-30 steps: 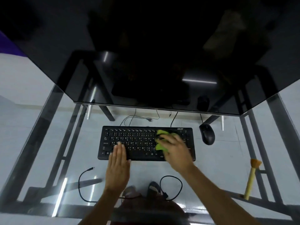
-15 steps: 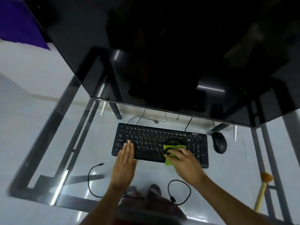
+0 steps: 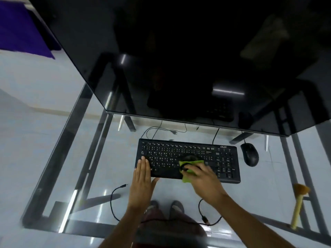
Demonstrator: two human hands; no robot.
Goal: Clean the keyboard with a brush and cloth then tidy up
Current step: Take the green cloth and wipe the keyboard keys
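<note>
A black keyboard (image 3: 179,153) lies on the glass desk. My left hand (image 3: 142,178) rests flat on its left front corner with straight fingers. My right hand (image 3: 204,178) presses a green cloth (image 3: 188,179) onto the keys near the keyboard's middle front; the hand covers most of the cloth. A brush (image 3: 298,205) with a pale wooden handle and tan bristles lies on the desk at the far right, away from both hands.
A black mouse (image 3: 249,154) sits right of the keyboard. A large dark monitor (image 3: 179,59) overhangs the back of the glass desk (image 3: 53,149). Loose black cables (image 3: 114,196) lie near the front edge. My feet show through the glass.
My right hand has drawn the cloth from the keyboard's upper right part down and leftward to its middle front. The left hand has stayed put. The camera view has shifted left.
</note>
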